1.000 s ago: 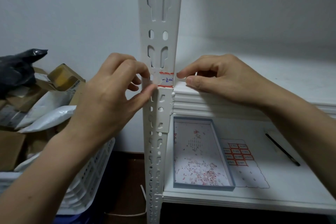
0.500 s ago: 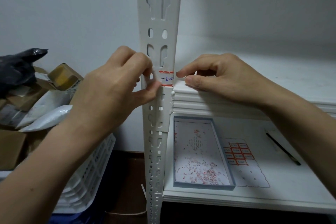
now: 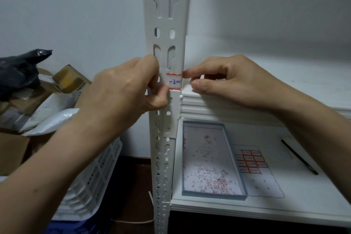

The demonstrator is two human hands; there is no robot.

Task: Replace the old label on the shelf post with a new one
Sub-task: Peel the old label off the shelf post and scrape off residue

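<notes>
Now, curled fingers of left hand [image 3: 121,89] and right hand [image 3: 231,80] tight on label [image 3: 174,81] edges.

The white shelf post [image 3: 167,15] is punched with oval and keyhole slots; its white label [image 3: 174,81] has red-orange edging and blue handwriting. To the right, a grey-blue tray [image 3: 235,159] holds red and pink specks [image 3: 209,178] on white, beside a white sheet [image 3: 264,182] gridded with red-bordered stickers [image 3: 250,161] and a black pen [image 3: 299,157]. At left are a black bag [image 3: 17,70] and brown boxes [image 3: 69,79].
</notes>
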